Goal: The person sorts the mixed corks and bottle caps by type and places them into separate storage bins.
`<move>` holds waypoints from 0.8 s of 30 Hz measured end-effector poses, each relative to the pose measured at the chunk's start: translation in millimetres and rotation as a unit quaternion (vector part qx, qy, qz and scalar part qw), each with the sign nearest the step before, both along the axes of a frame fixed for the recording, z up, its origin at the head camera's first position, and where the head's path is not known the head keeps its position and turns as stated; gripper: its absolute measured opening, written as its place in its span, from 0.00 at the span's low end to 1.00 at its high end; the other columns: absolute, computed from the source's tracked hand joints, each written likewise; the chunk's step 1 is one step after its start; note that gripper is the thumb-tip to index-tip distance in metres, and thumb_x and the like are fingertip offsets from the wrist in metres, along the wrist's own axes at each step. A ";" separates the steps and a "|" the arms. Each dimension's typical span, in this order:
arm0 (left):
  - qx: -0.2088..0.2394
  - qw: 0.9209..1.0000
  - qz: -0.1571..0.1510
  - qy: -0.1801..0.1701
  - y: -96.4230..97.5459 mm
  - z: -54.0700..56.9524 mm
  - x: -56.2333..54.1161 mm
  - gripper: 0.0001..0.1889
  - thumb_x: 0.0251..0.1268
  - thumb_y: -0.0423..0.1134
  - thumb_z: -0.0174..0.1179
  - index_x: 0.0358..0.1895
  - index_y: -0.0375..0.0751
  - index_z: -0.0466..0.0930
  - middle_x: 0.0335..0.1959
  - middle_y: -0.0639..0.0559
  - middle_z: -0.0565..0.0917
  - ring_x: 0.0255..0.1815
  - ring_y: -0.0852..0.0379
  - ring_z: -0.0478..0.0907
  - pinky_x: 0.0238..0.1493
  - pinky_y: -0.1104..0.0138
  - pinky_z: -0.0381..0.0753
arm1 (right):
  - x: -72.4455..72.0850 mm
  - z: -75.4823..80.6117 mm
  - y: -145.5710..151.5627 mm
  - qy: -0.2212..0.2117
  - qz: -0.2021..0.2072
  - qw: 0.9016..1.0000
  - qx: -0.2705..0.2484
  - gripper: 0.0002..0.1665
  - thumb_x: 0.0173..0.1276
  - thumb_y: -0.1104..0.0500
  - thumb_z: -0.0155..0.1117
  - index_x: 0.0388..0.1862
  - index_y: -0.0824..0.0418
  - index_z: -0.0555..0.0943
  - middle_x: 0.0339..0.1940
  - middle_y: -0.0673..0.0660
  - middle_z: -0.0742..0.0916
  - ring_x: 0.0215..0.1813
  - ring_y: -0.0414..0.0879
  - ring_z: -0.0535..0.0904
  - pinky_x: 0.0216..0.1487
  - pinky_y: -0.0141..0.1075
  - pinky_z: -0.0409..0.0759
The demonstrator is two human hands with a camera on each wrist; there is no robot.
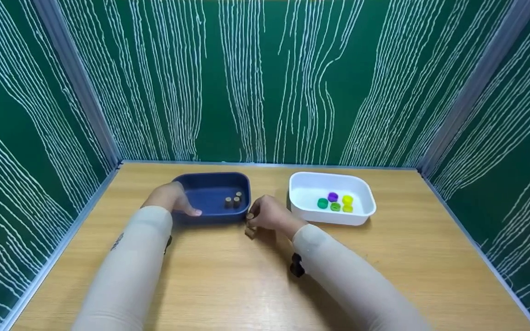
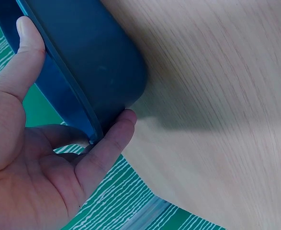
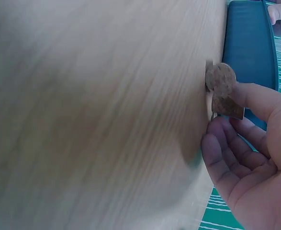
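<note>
At its left end, the dark blue plastic tray (image 1: 200, 184) is gripped by my left hand (image 1: 167, 196), with the thumb (image 2: 30, 40) over the rim and the other fingers round the corner. Three small brown corks (image 1: 237, 201) stand inside the tray, on its right side. Just off the tray's front right corner, my right hand (image 1: 272, 212) pinches a cork (image 3: 228, 106) between thumb and fingertips. Beside it, another cork (image 3: 220, 75) shows its round end. In the head view a cork (image 1: 250, 232) lies on the table below the right fingertips.
To the right stands a white tray (image 1: 304, 214) with several coloured caps in it: purple (image 1: 332, 197), green (image 1: 322, 203) and yellow (image 1: 347, 200). The wooden table (image 1: 228, 285) is bounded by green panels (image 1: 210, 92) with white wavy lines.
</note>
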State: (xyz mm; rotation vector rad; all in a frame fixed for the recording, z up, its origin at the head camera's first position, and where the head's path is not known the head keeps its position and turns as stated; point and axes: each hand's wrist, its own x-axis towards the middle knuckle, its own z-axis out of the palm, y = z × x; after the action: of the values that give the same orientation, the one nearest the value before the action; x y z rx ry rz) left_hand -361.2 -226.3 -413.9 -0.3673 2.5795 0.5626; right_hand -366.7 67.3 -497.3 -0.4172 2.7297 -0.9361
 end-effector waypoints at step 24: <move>-0.001 1.000 -0.011 -0.005 1.0 0.9 0.5 0.65 0.68 0.60 0.82 0.90 0.25 0.50 0.90 0.27 0.62 0.88 0.30 0.64 0.92 0.39 0.64 | 1.3 15.2 1.0 0.004 -0.012 1.000 0.002 0.05 0.69 0.63 0.82 0.36 0.56 0.91 0.33 0.51 0.91 0.36 0.44 0.83 0.35 0.35 0.81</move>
State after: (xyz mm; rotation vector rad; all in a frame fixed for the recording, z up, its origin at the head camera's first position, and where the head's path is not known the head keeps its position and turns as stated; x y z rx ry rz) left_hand -360.7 -225.3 -413.0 -0.3409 2.5713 0.5489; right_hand -365.3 68.3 -482.1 -0.3886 2.7505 -0.9357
